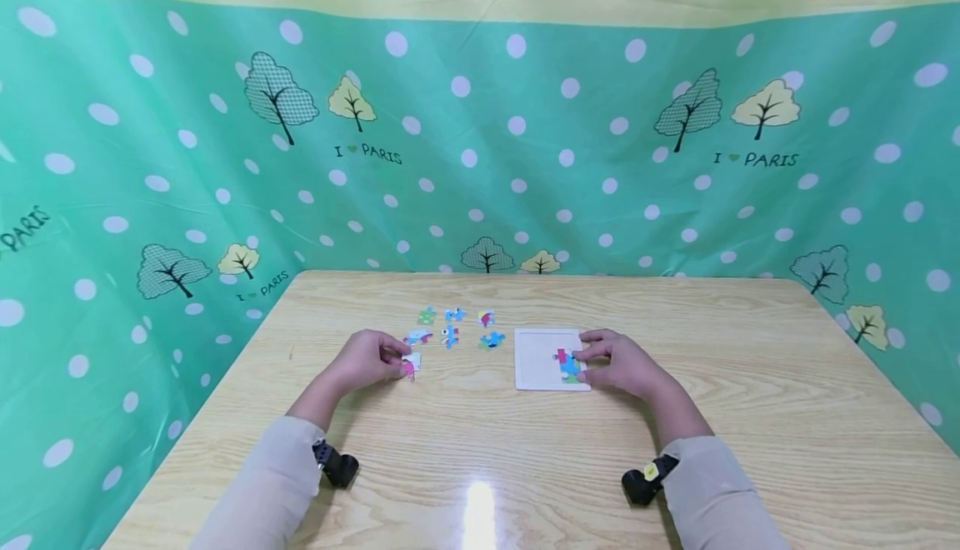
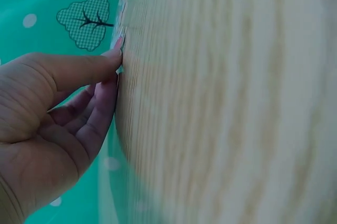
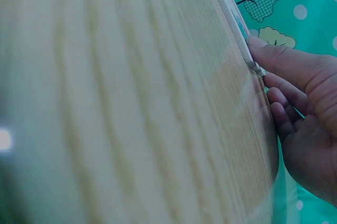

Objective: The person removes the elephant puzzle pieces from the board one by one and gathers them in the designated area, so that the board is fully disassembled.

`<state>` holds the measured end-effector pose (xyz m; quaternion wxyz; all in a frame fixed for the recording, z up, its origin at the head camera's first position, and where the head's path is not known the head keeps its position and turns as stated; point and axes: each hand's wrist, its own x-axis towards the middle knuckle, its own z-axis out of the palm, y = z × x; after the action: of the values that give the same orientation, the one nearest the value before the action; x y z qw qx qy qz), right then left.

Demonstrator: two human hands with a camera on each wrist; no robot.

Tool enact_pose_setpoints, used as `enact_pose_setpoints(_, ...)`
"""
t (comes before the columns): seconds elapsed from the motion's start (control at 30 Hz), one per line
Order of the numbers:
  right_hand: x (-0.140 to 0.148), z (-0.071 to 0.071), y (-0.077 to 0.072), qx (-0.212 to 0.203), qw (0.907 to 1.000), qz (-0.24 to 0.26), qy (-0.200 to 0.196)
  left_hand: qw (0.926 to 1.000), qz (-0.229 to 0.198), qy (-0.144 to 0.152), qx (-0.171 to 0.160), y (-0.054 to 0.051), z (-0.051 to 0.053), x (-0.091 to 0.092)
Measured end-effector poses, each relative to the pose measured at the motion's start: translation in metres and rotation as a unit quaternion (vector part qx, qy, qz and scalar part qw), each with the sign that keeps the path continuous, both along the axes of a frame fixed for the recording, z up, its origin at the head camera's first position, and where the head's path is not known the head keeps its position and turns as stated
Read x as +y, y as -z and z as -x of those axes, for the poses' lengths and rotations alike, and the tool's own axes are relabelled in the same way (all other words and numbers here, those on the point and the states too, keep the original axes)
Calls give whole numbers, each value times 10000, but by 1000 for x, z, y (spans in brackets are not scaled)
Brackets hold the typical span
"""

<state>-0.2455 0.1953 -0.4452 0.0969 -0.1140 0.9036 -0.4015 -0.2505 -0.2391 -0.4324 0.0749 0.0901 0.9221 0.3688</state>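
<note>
My left hand (image 1: 369,358) pinches a white and pink jigsaw piece (image 1: 412,362) between thumb and fingertips, low at the table. In the left wrist view, that hand (image 2: 63,98) shows its thumb against the piece's thin edge. A white square puzzle tray (image 1: 540,371) lies to the right, with joined blue, red and green pieces (image 1: 569,367) along its lower right side. My right hand (image 1: 622,362) grips the tray's right edge, thumb and fingertips partly over the pieces. From the right wrist, the thumb of this hand (image 3: 303,82) rests on the tray's rim.
Beyond the left hand lie several loose jigsaw pieces: a green one (image 1: 427,316), blue ones (image 1: 492,340) and a white, yellow and red one (image 1: 486,317). They lie on a wood-grain table (image 1: 465,433). A green dotted curtain (image 1: 480,183) hangs behind it.
</note>
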Motion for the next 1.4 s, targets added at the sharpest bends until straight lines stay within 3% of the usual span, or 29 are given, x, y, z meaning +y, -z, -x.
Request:
enact_pose_setpoints(0.17,0,0,0,-5,10000,19,12,10000,2,5,-27,1,2,0)
enact_pose_setpoints(0.57,1,1,1,41,9999,131,-42,9980,-526,-253,-248,0,2,4)
enact_pose_setpoints(1.4,2,1,2,-11,9998,174,-45,9911,-1295,261,-161,-10,-3,48)
